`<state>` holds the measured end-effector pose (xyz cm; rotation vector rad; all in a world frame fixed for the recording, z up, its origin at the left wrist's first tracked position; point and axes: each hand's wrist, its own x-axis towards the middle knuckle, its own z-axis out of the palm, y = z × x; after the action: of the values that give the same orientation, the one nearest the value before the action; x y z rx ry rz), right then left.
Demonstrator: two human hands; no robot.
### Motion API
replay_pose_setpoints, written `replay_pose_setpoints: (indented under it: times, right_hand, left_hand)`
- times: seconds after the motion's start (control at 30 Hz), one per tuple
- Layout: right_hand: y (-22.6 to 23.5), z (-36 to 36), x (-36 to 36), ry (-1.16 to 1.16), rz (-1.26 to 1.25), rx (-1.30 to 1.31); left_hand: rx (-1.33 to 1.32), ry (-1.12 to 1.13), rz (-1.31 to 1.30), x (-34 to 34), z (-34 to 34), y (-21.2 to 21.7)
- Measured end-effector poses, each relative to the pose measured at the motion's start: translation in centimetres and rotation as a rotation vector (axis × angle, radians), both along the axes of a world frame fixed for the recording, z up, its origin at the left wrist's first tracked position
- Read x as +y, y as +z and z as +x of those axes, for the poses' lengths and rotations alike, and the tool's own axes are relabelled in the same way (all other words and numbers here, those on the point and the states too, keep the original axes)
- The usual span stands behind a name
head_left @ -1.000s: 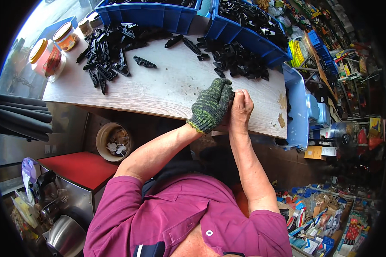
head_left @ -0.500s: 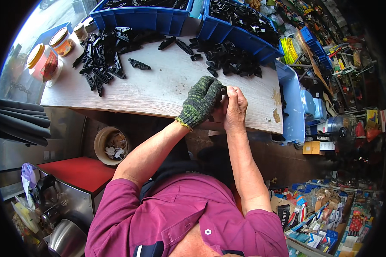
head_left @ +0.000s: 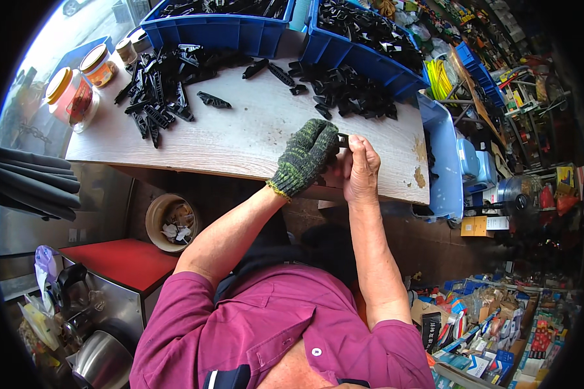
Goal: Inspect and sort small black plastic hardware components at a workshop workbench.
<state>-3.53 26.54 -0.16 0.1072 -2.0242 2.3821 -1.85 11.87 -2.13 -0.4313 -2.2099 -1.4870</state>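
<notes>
My left hand (head_left: 307,155), in a dark green knitted glove, is closed around a small black plastic part (head_left: 342,140) above the table's front edge. At the part's right end my bare right hand (head_left: 361,170) is closed, with thumb and fingertips on it. Most of the part is hidden by the glove. Long black ribbed plastic pieces lie in a pile (head_left: 156,91) at the table's left. A heap of smaller black parts (head_left: 350,91) lies at the back right. One loose ribbed piece (head_left: 213,100) rests beside the left pile.
Two blue bins (head_left: 214,30) (head_left: 363,48) filled with black parts stand along the table's back. Lidded jars (head_left: 73,97) stand at the left edge. Below the wooden table (head_left: 253,149) is a waste bucket (head_left: 154,220). A pale blue tub (head_left: 445,165) adjoins the right end.
My right hand has shifted slightly right, away from the glove, and more of the black part shows between the hands. The left hand keeps its grip.
</notes>
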Motion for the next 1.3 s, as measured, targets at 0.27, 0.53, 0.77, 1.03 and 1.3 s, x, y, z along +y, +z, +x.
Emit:
replay_pose_setpoints:
  times: [0.27, 0.53, 0.77, 1.03, 1.3]
  right_hand:
    - [4.3, -3.8, 7.7, -0.385, -0.152, -0.124]
    - [4.7, -5.2, 11.3, -0.829, -0.073, -0.206]
    - [2.1, -3.1, 3.7, -0.236, 0.039, -0.271]
    - [0.7, -2.2, -1.3, 0.085, 0.122, -0.131]
    - [-0.4, -2.0, -1.2, 0.067, 0.105, -0.007]
  left_hand:
    - [-0.037, 0.204, -0.164, -2.6, -2.1, 2.0]
    - [0.056, 0.180, -0.736, -3.3, -7.0, 1.9]
    - [0.123, 0.182, -0.654, -3.5, -7.2, 0.2]
    - [-0.214, -0.111, 0.063, -3.2, -4.9, 0.9]
    - [-0.252, -0.265, 0.174, -3.0, -3.9, 1.4]
